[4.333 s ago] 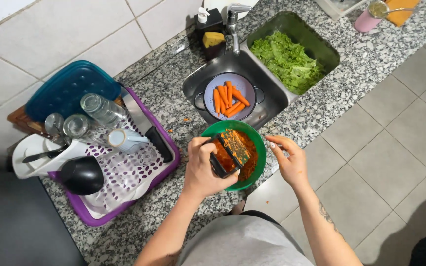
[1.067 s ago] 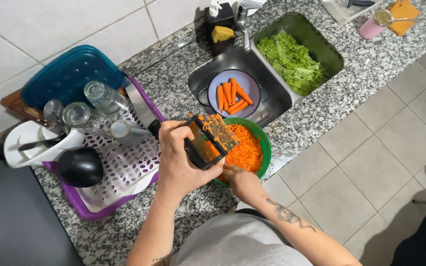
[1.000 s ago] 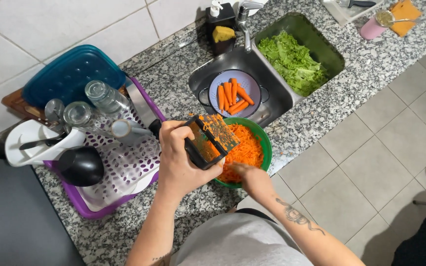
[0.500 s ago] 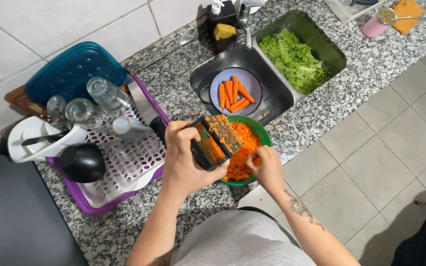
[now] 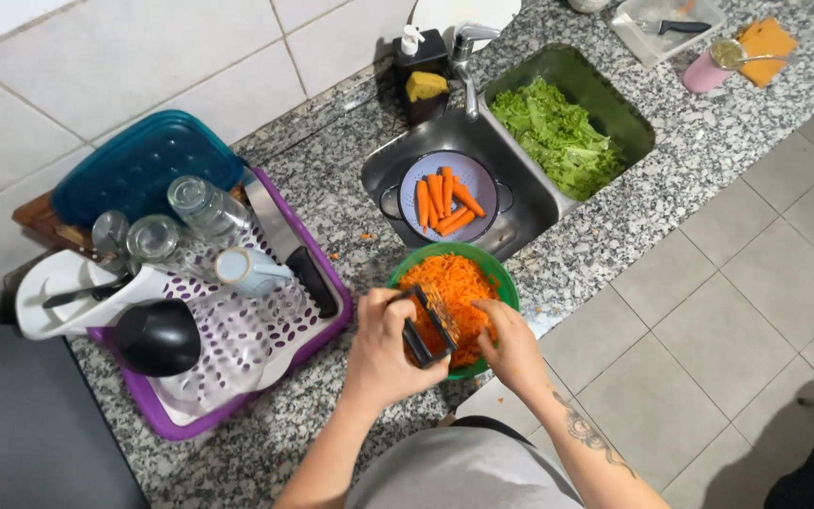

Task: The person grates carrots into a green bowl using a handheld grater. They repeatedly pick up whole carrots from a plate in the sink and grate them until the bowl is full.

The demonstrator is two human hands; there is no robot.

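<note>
While clamped in the left hand (image 5: 383, 353), grater (image 5: 429, 323) over green bowl (image 5: 501, 283), right hand (image 5: 511, 344) closed beside it.

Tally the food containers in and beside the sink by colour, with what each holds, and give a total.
Green: 1, the round bowl of grated carrot.
Purple: 1, the colander of whole carrots.
Dark olive: 1, the rectangular tub of lettuce.
Total: 3
</note>
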